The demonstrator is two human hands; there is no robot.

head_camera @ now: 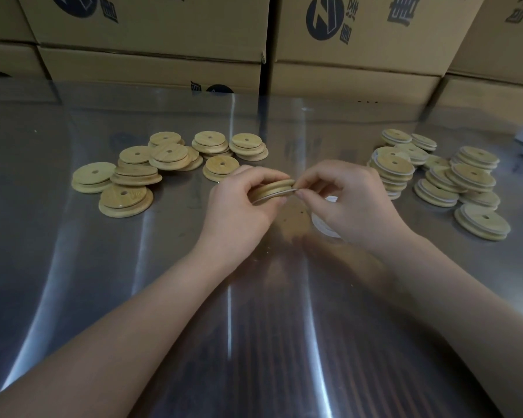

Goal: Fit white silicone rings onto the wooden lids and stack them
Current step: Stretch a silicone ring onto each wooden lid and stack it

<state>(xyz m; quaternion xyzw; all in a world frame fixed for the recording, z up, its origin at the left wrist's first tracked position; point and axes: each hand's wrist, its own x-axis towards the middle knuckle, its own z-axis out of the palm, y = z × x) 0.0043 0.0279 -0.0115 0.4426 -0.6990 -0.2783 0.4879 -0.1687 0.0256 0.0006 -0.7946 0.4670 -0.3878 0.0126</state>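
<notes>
Left hand [239, 203] grips lid [274, 186] edge-on; right hand [349, 200] pinches ring [280, 194]. Rotate lid, roll ring into groove w/o twist.

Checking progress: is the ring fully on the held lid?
Not fully: the ring runs along the lid, but the right hand pinches one end off its rim.
</notes>
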